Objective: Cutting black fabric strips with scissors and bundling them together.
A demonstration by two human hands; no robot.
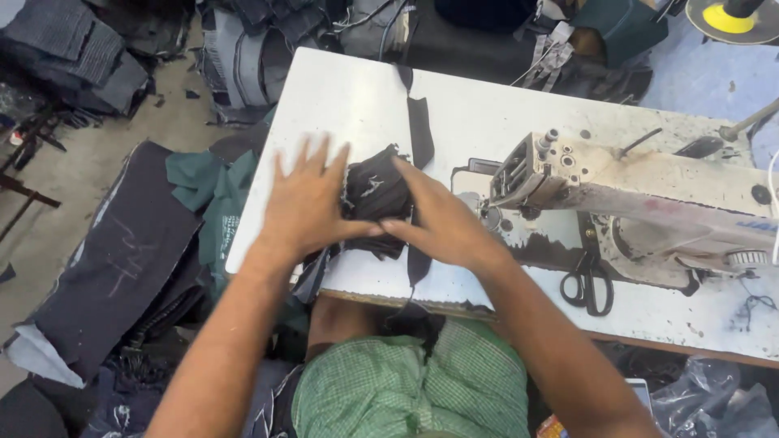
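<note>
Pressing dark cloth [375, 199], both hands' fingers [312, 166] spread; sewing machine [641, 191], scissors [590, 284] beside.

One head-worn view, looking steeply down

It faces forward over the white counter [341, 97] from close range, taking in both forearms, the sewing machine [633, 191] at right, and floor at left.

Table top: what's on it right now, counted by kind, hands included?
Sewing machine: 1
Scissors: 1
Black fabric bundle: 1
Black fabric strip: 1
Hands on the bundle: 2, left hand and right hand
Total: 6
</note>
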